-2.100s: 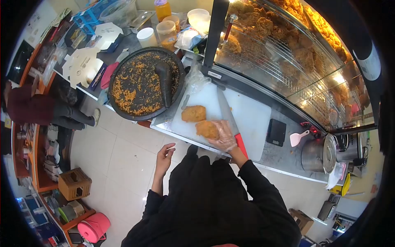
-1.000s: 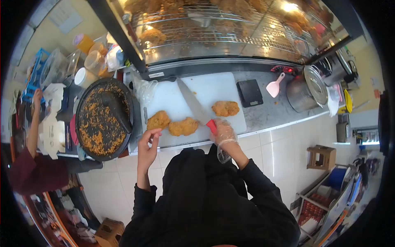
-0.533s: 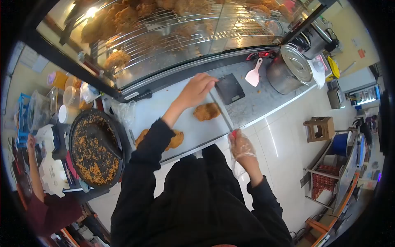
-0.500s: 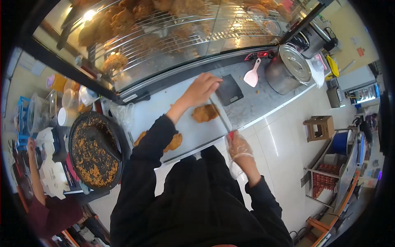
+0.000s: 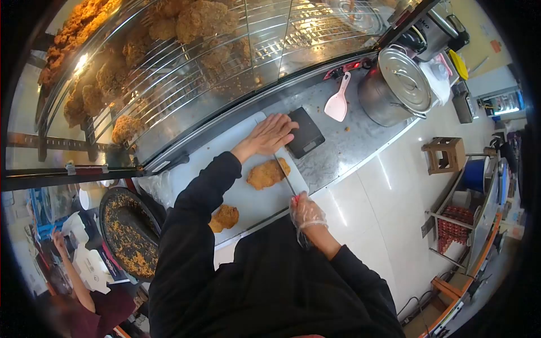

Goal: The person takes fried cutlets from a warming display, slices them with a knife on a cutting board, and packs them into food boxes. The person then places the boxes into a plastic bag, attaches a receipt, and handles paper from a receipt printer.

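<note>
My right hand (image 5: 308, 213), in a clear plastic glove, grips the red handle of a knife (image 5: 287, 178) at the near edge of the white cutting board (image 5: 194, 163). The blade lies across the right part of a piece of fried chicken (image 5: 263, 175). My left hand (image 5: 267, 134) is bare, palm down with fingers stretched out, at the blade's far end; whether it presses on the blade is hidden. Its fingertips are beside a flat black device (image 5: 305, 132) like a kitchen scale. Another fried chicken piece (image 5: 225, 217) lies nearer my left sleeve, which partly covers it.
A glass display case (image 5: 270, 45) with fried chicken on wire racks stands behind the board. To the right are a pink scoop (image 5: 336, 104) and a lidded metal pot (image 5: 394, 90). A black tub of crumbs (image 5: 127, 225) sits left, near another person's arm (image 5: 76, 276).
The knife has moved left from the board's right end onto the chicken piece. My left hand has flattened with fingers extended. The view has shifted, showing more of the display case's left side.
</note>
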A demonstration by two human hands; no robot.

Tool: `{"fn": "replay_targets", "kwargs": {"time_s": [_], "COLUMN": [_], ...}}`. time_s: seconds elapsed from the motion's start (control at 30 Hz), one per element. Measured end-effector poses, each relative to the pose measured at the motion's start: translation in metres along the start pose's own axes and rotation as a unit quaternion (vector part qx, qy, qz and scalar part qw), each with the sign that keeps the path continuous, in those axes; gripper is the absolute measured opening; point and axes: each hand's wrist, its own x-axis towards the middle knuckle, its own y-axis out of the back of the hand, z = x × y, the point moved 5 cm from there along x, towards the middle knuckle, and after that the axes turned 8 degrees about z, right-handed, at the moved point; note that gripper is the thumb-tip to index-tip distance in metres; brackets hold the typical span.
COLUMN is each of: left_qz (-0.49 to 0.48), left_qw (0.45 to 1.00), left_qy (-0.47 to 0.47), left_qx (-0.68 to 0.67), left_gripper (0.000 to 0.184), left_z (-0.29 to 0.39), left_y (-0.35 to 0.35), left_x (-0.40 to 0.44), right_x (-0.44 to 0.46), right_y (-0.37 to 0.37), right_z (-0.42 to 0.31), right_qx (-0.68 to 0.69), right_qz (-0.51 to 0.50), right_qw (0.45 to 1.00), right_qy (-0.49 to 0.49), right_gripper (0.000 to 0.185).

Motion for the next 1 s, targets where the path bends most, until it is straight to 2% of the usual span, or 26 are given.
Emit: {"fn": "replay_targets", "kwargs": {"time_s": [0.1,0.17,0.2,0.27,0.37,0.53,0.63,0.67,0.77,0.83,0.93,1.0], "left_qz": [-0.018,0.025,0.045,0.023,0.006,-0.017,0.026,-0.004,0.008,0.017,0.025,0.035], "left_qw": [0.997,0.995,0.993,0.991,0.991,0.998,1.000,0.998,0.990,0.989,0.990,0.993], "left_qy": [0.046,0.059,0.066,0.072,0.069,0.051,0.015,0.050,0.093,0.089,0.085,0.071], "left_qx": [-0.061,-0.077,-0.087,-0.113,-0.117,-0.040,-0.007,-0.045,-0.108,-0.119,-0.112,-0.084], "left_gripper": [0.034,0.034,0.034,0.034,0.032,0.030,0.031,0.031,0.032,0.031,0.030,0.029], "left_z": [-0.005,0.012,0.018,0.020,0.011,0.009,0.007,0.005,0.030,0.034,0.025,0.016], "left_y": [0.012,0.041,0.049,0.041,0.019,0.021,0.021,0.020,0.053,0.043,0.024,0.016], "left_x": [0.004,0.011,0.011,-0.001,-0.019,-0.015,-0.011,-0.014,-0.008,-0.021,-0.036,-0.040], "right_x": [-0.001,-0.015,-0.023,-0.039,-0.038,-0.011,-0.001,-0.007,-0.032,-0.048,-0.048,-0.027], "right_y": [0.009,0.031,0.039,0.049,0.034,-0.008,-0.010,-0.005,0.024,0.030,0.022,-0.017], "right_z": [-0.003,-0.010,-0.014,-0.020,-0.019,-0.016,-0.018,-0.016,-0.025,-0.026,-0.029,-0.014], "right_qx": [0.025,0.029,0.027,0.019,-0.034,0.001,0.002,0.004,-0.011,-0.009,-0.059,-0.032], "right_qz": [0.039,0.057,0.051,0.029,-0.017,0.018,0.038,0.042,0.052,0.048,-0.010,0.007], "right_qw": [0.998,0.995,0.996,0.998,0.999,0.999,0.998,0.998,0.997,0.998,0.998,0.999], "right_qy": [0.052,0.070,0.063,0.052,-0.004,0.037,0.049,0.056,0.056,0.051,0.016,0.035], "right_gripper": [0.037,0.036,0.036,0.037,0.038,0.036,0.033,0.034,0.036,0.034,0.036,0.034]}}
